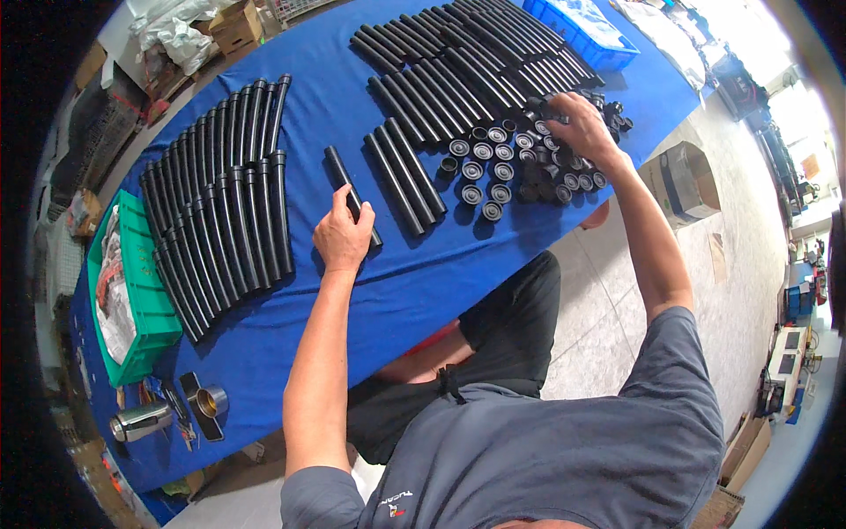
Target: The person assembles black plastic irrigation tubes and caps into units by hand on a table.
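My left hand (344, 233) is closed round a single black tube (338, 169) that lies slantwise on the blue cloth. Three bare black tubes (405, 176) lie side by side just right of it. Over a heap of round black caps (503, 171), my right hand (580, 125) reaches down with its fingers bent together; its fingertips are partly hidden among the caps. Many caps show ringed faces, while others stand with their hollow side up. To the left, capped black tubes (231, 189) lie in two overlapping rows.
More bare tubes (458, 70) cover the table's far side, beside a blue crate (608, 51). A green crate (163, 309) stands at the left. Near it lie a metal cup (141, 423), a tape roll (211, 403) and a phone (196, 388). A carton (683, 185) is on the floor at right.
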Demonstrator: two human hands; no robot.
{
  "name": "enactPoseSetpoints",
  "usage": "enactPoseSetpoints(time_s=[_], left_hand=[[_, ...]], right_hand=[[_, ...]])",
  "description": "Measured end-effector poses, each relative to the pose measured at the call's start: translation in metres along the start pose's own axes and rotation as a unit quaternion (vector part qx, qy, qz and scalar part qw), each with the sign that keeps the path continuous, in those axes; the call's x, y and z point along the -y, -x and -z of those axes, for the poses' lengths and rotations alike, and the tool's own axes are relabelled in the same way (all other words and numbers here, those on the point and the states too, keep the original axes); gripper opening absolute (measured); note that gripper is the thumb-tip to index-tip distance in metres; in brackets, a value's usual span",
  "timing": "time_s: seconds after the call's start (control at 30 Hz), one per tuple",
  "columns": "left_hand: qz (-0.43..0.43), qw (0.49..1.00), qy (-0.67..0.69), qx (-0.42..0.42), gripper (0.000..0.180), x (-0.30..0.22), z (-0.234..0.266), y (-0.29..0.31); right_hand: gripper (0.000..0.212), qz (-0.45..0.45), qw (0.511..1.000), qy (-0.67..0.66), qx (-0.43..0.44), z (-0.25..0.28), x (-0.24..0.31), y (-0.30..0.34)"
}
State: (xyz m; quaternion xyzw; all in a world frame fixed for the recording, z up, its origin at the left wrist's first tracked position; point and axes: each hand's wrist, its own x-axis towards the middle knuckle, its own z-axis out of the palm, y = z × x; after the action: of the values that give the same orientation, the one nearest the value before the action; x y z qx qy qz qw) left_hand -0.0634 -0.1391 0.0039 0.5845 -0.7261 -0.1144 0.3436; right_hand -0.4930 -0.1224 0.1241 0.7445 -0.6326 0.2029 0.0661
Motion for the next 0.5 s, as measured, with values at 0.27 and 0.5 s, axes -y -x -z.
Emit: enactPoseSetpoints(time_s=[0.27,0.5], left_hand=[[0.008,1.0,0.005,0.007,0.042,-0.002,0.0,-0.001],[0.012,1.0,0.001,0.011,0.042,0.001,0.0,0.0]], right_hand=[[0.04,-0.053,0.99,-0.12,0.048,-0.029,-0.017,-0.019],[0.037,-0.019,0.995,0.003,0.101,-0.055,-0.015,-0.026]])
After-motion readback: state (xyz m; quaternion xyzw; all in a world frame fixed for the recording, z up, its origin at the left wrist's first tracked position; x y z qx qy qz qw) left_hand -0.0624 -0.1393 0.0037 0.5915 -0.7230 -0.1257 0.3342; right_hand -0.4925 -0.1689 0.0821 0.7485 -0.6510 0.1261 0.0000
